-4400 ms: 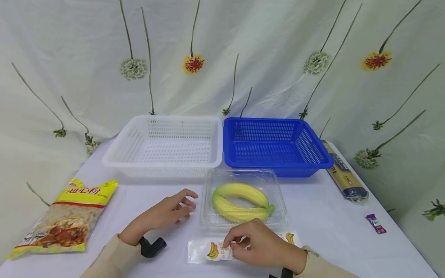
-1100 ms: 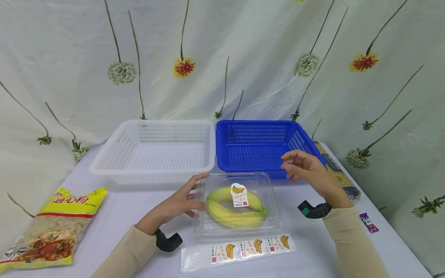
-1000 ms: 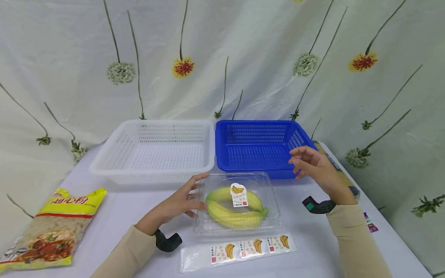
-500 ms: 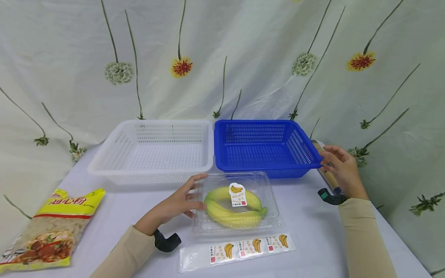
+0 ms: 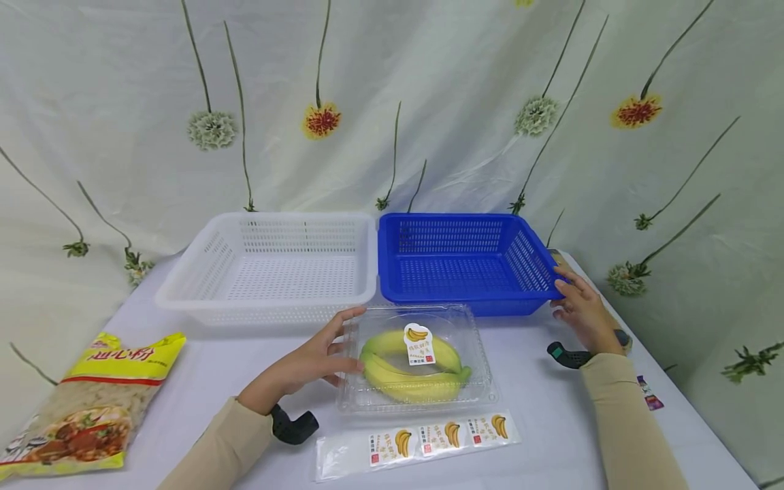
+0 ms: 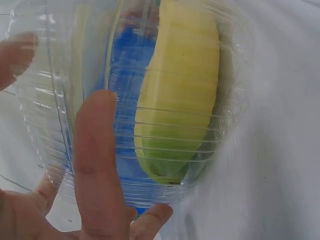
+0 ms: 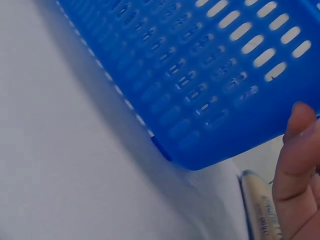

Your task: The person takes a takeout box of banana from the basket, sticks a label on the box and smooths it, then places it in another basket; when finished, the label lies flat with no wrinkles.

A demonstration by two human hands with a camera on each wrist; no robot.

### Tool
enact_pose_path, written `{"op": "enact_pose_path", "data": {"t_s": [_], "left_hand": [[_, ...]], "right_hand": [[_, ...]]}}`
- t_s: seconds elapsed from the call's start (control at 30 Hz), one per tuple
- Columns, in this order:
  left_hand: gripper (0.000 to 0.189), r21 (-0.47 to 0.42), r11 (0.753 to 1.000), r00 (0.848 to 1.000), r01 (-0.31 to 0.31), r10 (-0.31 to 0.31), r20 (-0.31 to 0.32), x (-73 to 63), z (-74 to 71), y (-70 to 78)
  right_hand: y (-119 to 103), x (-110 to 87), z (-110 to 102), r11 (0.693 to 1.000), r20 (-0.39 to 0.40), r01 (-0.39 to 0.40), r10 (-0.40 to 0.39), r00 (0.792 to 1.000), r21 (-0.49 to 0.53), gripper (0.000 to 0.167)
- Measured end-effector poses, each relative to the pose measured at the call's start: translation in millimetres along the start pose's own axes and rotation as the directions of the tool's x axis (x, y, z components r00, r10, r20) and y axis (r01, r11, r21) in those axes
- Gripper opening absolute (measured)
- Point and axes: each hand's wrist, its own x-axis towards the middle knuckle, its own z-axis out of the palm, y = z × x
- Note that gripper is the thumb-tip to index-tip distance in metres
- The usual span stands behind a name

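A clear plastic clamshell box (image 5: 484, 384) holds bananas (image 5: 416, 391) in front of the baskets. On its lid is a white banana sticker (image 5: 419, 344). My left hand (image 5: 309, 361) lies at the box's left side, fingers spread, index finger at the far left corner and thumb at the near side. In the left wrist view the fingers (image 6: 97, 150) touch the ribbed plastic. My right hand (image 5: 582, 309) grips the right rim of a blue basket (image 5: 465, 297). In the right wrist view its curled fingers (image 7: 295, 165) are at the basket's edge; part of the hand is cut off.
A white basket (image 5: 275, 299) stands left of the blue one. Near the front lies a strip of banana stickers (image 5: 422, 446). A yellow pasta bag (image 5: 92, 408) lies at left. To the right are a partly hidden brown packet (image 5: 623, 339) and a small purple wrapper (image 5: 650, 395).
A sticker has come from the strip onto the box lid. My right hand moved from the strip to the right, past the blue basket, then back to its rim. My left hand reached the box.
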Motion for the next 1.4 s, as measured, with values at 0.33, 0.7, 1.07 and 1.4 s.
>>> {"op": "enact_pose_path", "data": {"t_s": [0.33,0.7,1.07,1.4], "left_hand": [[0.108,-0.020,1.000,1.000,-0.003,0.003,0.013,-0.2,-1.6,-1.9],[0.102,-0.051,0.998,0.999,-0.028,0.027,-0.017,0.3,-2.6,-3.1],[0.095,-0.050,0.998,0.998,-0.036,0.038,0.040,-11.9,3.0,15.1],[0.097,-0.068,0.996,0.997,-0.057,0.060,0.041,-28.8,13.8,41.2]], "right_hand": [[14.6,1.7,6.9,0.998,-0.014,0.048,-0.047,0.999,0.041,0.024],[16.8,0.8,9.0,0.998,-0.032,0.060,-0.060,0.998,0.001,0.025],[18.8,1.5,8.4,0.997,-0.016,0.077,-0.077,0.997,0.029,0.024],[21.2,0.8,8.9,0.996,-0.014,0.080,-0.080,0.997,0.034,0.025]]}}
